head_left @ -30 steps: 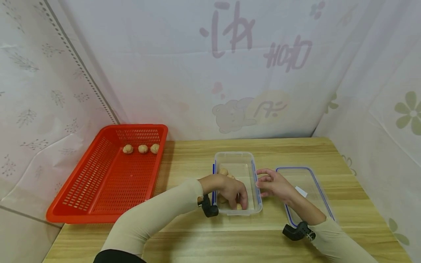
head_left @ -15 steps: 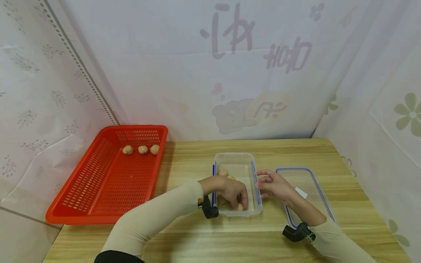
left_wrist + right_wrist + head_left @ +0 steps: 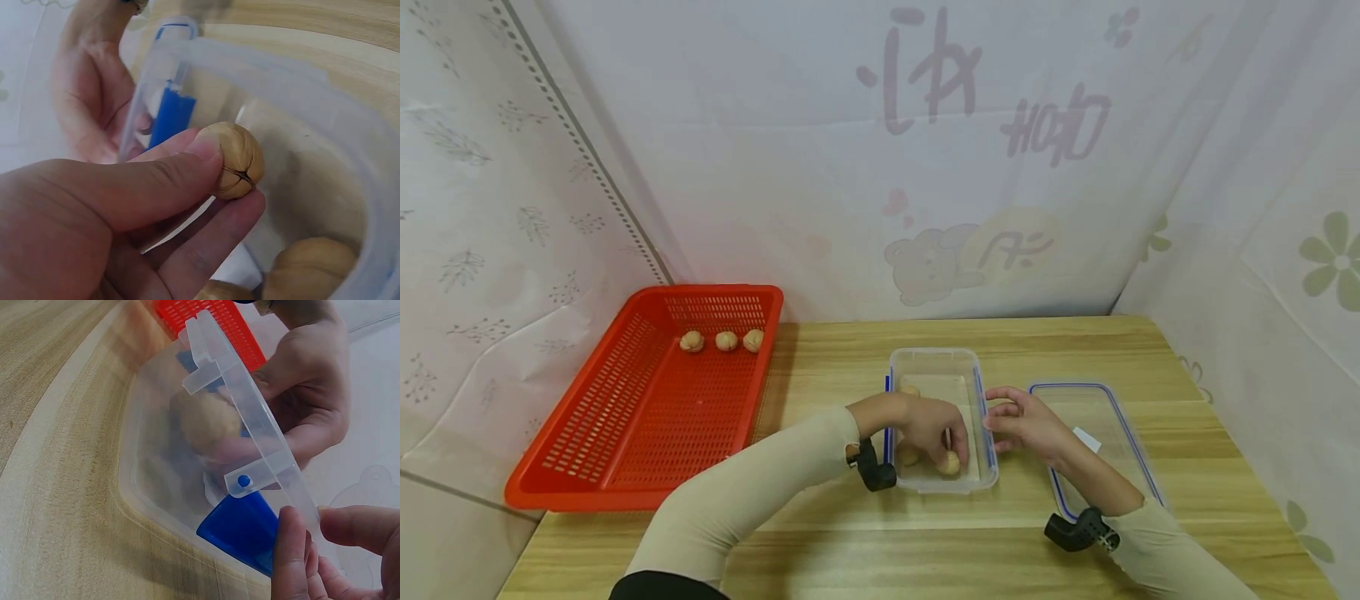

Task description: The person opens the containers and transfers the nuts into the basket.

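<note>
My left hand (image 3: pixel 932 425) reaches into a clear plastic food container (image 3: pixel 934 357) with blue clips and pinches a walnut (image 3: pixel 240 156) between thumb and fingers. The walnut is held up off the floor of the container. Other walnuts (image 3: pixel 312 269) lie in it, partly hidden under my left hand. On the container's right side, my right hand (image 3: pixel 1028 423) grips the rim, thumb on one face of the wall and fingers on the other, close to a blue clip (image 3: pixel 240 528).
A red perforated basket (image 3: pixel 763 400) stands on the left of the wooden table (image 3: pixel 835 542), with three walnuts (image 3: pixel 726 341) at its far end. The container's clear lid (image 3: pixel 1078 406), edged in blue, lies to the right, under my right forearm. Printed curtains (image 3: pixel 775 167) surround the table.
Inside the container, my left hand has risen slightly with the walnut, which shows more clearly now. My right hand has stayed on the container's edge.
</note>
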`<state>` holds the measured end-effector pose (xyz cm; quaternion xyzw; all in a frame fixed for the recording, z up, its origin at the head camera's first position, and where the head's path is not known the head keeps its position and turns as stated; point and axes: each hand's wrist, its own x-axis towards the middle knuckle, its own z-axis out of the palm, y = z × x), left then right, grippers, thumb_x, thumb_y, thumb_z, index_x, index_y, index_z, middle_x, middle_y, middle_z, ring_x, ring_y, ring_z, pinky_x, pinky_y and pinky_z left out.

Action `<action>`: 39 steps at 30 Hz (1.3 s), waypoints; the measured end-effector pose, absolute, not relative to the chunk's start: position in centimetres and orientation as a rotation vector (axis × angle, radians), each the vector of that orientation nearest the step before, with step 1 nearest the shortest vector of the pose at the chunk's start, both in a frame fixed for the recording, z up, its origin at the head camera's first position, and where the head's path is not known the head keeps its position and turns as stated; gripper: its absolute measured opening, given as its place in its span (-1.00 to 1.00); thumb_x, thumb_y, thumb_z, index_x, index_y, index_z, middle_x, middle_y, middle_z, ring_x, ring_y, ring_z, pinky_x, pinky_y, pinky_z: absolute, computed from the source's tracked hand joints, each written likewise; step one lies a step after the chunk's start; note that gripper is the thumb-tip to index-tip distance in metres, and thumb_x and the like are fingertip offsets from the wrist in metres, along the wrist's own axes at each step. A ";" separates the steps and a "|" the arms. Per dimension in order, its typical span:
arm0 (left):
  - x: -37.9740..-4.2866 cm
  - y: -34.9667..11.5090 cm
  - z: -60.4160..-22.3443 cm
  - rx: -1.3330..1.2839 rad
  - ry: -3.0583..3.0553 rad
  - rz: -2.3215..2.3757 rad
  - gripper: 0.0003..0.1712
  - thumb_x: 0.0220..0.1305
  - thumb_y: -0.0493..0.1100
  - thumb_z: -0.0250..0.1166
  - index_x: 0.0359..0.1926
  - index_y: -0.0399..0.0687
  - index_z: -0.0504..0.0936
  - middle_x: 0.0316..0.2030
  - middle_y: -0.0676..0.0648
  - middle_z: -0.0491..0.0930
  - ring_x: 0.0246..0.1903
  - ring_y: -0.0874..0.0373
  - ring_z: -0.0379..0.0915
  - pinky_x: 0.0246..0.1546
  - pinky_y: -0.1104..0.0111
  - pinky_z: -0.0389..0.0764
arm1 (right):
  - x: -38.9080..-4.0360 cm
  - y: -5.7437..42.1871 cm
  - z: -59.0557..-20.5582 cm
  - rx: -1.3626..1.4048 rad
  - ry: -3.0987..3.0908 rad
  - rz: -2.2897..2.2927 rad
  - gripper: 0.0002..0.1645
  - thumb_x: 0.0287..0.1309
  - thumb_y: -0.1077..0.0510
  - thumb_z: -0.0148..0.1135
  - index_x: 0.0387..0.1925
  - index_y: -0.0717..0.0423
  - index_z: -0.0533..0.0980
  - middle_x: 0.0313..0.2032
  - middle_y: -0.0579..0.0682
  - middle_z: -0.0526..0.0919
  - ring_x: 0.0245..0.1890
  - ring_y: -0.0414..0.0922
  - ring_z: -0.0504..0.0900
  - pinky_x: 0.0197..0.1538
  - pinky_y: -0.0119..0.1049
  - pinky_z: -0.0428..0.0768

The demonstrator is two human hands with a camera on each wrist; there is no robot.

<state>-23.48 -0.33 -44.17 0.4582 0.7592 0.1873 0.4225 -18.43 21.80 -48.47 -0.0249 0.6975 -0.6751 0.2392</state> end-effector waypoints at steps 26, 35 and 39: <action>-25.0 -2.1 -40.2 1.266 2.047 0.739 -0.67 0.36 -0.36 0.33 0.12 -0.29 0.67 0.10 -0.12 0.66 0.09 0.07 0.59 0.08 0.48 0.55 | -18.6 21.9 -48.8 -0.070 1.899 -1.839 -0.30 0.38 0.33 0.20 0.40 0.44 0.12 -0.23 -0.05 0.60 -0.26 -0.16 0.61 -0.22 -0.27 0.72; -25.3 -3.2 -39.2 1.189 2.076 0.914 -0.65 0.37 -0.33 0.32 0.16 -0.22 0.66 0.15 -0.12 0.62 0.12 0.07 0.56 0.13 0.44 0.55 | -18.5 21.9 -48.6 -0.055 1.908 -1.842 -0.32 0.37 0.33 0.23 0.38 0.43 0.15 -0.24 -0.05 0.58 -0.26 -0.16 0.62 -0.23 -0.27 0.72; -25.6 -4.0 -38.8 1.174 2.082 0.988 -0.66 0.40 -0.32 0.31 0.17 -0.22 0.65 0.16 -0.12 0.61 0.12 0.08 0.56 0.14 0.41 0.55 | -18.4 21.8 -48.5 -0.057 1.908 -1.846 -0.32 0.36 0.33 0.23 0.38 0.43 0.16 -0.24 -0.04 0.58 -0.27 -0.15 0.62 -0.24 -0.27 0.72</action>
